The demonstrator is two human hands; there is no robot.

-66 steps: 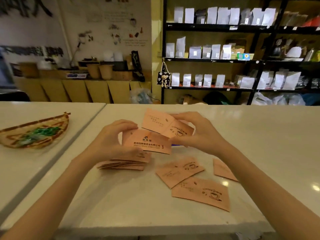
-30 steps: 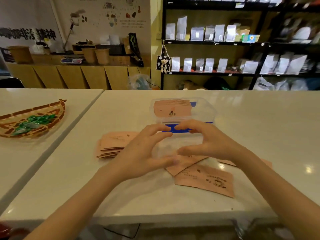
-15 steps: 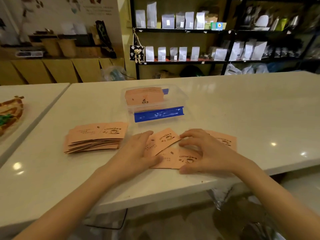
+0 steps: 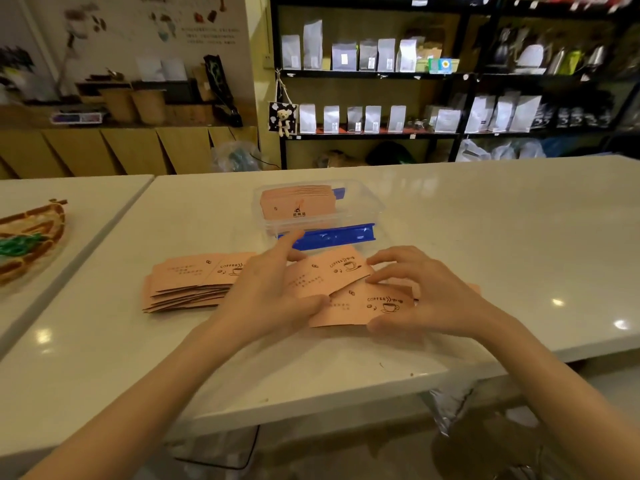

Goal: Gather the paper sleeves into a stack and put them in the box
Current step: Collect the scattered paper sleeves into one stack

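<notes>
Two loose pink paper sleeves with coffee-cup prints lie overlapped on the white table: an upper sleeve point(image 4: 329, 276) and a lower sleeve point(image 4: 367, 306). My left hand point(image 4: 266, 292) presses on their left ends, thumb on the lower one. My right hand point(image 4: 426, 292) rests on their right ends, fingers spread; a third sleeve edge point(image 4: 476, 289) peeks out beyond it. A stack of sleeves point(image 4: 190, 282) lies to the left. Behind stands a clear plastic box point(image 4: 363, 206) with blue clips, and a bundle of sleeves point(image 4: 298, 202) sits inside it.
A woven tray point(image 4: 31, 237) with green items sits on the neighbouring table at left. The table's front edge point(image 4: 311, 407) runs just below my wrists. Shelves of pouches stand at the back.
Since the first frame, the sleeves I held went into the box. Both hands dropped to the loose sleeves and, in the last half second, drew them closer together.
</notes>
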